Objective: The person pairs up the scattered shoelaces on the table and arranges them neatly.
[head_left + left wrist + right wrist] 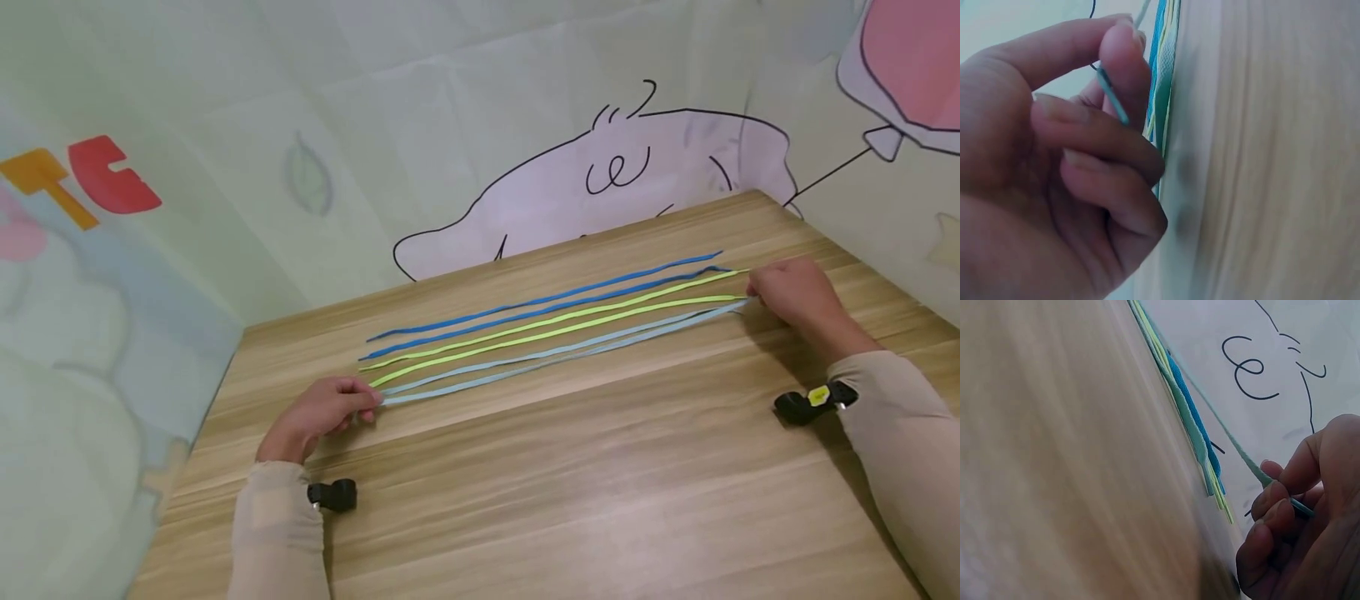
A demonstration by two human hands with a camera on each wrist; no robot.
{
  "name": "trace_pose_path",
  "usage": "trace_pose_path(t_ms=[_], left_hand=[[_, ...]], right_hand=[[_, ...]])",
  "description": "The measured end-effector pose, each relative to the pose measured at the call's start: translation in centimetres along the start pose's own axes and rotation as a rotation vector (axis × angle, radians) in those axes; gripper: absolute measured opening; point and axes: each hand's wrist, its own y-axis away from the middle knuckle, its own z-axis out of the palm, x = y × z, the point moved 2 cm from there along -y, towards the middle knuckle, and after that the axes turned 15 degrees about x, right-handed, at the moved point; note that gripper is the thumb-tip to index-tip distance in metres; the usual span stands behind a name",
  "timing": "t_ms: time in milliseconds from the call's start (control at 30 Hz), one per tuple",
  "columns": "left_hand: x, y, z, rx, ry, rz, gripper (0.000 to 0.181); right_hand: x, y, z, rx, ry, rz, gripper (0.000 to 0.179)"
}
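A light blue shoelace (442, 390) is stretched between both hands, lifted off the table at the right end in the right wrist view. My left hand (330, 408) pinches its left end between thumb and forefinger, with the hard tip (1112, 97) poking out below the fingers. At the other end, my right hand (798, 292) pinches the lace, and its tip shows past the fingers in the right wrist view. Just behind lies a second light blue shoelace (465, 368). Farther back are two yellow-green shoelaces (562, 331) and two blue shoelaces (652, 271), roughly parallel.
The wooden table (570, 492) reaches a printed cloth backdrop (360, 108) along its back and left edges. Each sleeve carries a small black wrist camera (333, 495).
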Motion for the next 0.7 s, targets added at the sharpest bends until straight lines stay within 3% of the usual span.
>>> trace_pose_path(t_ms=[367, 700], left_hand=[[0.12, 0.37, -0.11, 0.006, -0.138, -0.012, 0.022], [-0.20, 0.62, -0.28, 0.010, -0.162, -0.041, 0.024]], right_hand=[[-0.05, 0.06, -0.15, -0.034, 0.026, -0.007, 0.031], [-0.21, -0.07, 0.07, -0.067, 0.035, 0.012, 0.026]])
